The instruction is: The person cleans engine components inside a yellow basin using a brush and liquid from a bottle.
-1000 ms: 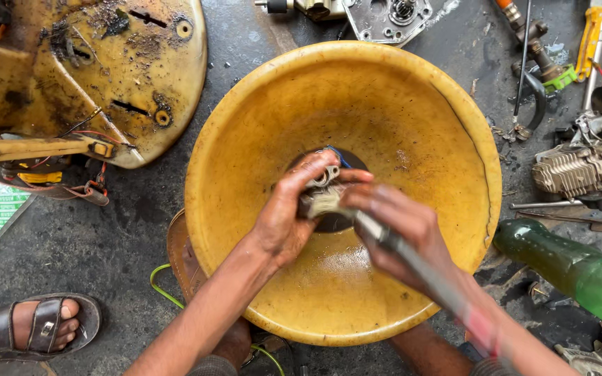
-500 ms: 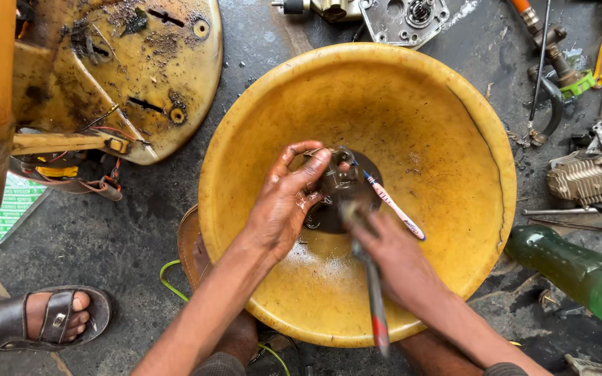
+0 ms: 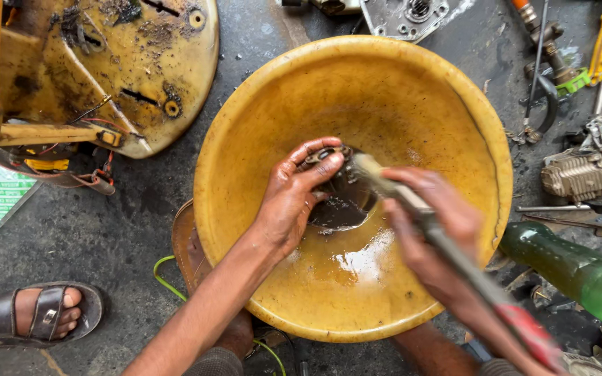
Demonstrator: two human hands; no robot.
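Fingers (image 3: 315,163) grip grimy metal part (image 3: 336,191) (dark, oily)

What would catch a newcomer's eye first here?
The big yellow basin fills the middle of the view, with dark liquid pooled at its bottom. Over it, the left hand holds a small dark metal part while the right hand works a brush against it. A green bottle lies at right.
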